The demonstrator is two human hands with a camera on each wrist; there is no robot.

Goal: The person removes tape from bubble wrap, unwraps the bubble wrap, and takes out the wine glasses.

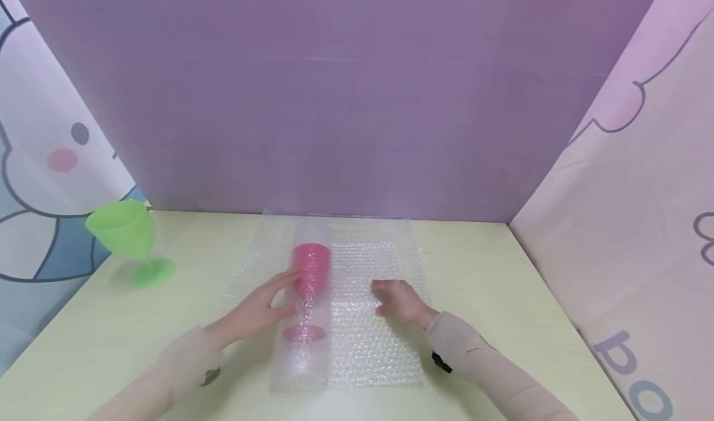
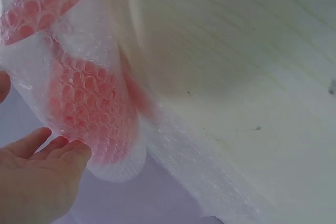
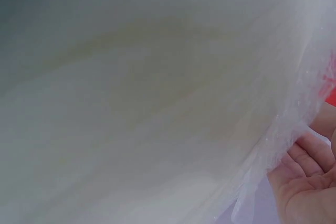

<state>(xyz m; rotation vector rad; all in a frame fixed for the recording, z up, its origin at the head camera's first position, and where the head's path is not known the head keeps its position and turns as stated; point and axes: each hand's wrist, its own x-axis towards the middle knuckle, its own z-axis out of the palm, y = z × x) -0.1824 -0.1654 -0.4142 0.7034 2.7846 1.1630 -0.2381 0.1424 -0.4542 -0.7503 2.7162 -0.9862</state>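
Note:
A red goblet (image 1: 312, 261) lies on its side under a layer of bubble wrap (image 1: 368, 340), its bowl away from me and its foot toward me. My left hand (image 1: 255, 309) is at the roll's left side. In the left wrist view its fingers (image 2: 73, 150) are fairly straight, with the fingertips against the wrapped bowl (image 2: 89, 108). My right hand (image 1: 403, 302) is over the right part of the sheet with loosely bent fingers and grips nothing. In the right wrist view its palm (image 3: 310, 182) is beside the wrap (image 3: 283, 140); contact is hard to tell.
A green goblet (image 1: 127, 232) stands upright on the pale table (image 1: 480, 322) at the far left. A purple panel (image 1: 357, 98) rises behind the table. Printed cloth walls (image 1: 641, 210) close off both sides.

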